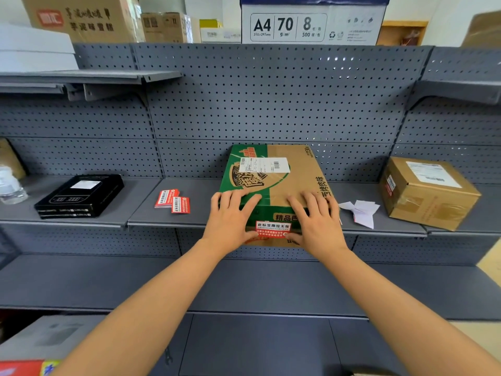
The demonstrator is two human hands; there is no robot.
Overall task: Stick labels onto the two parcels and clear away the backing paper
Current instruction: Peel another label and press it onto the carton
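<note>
Left hand [230, 219] and right hand [317, 222] lie flat, fingers straight, on the box [279, 183] at the shelf's [151, 213] front edge; uneven thumb pressure could wrinkle the red label [272, 229].

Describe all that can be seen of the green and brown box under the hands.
The green and brown box is a closed cardboard carton lying flat on the grey shelf. Its top bears a white shipping label with barcodes near the far end. A red label sits on its front face. The left hand and the right hand rest on top with straight fingers, thumbs pressing the red label's two ends.
</note>
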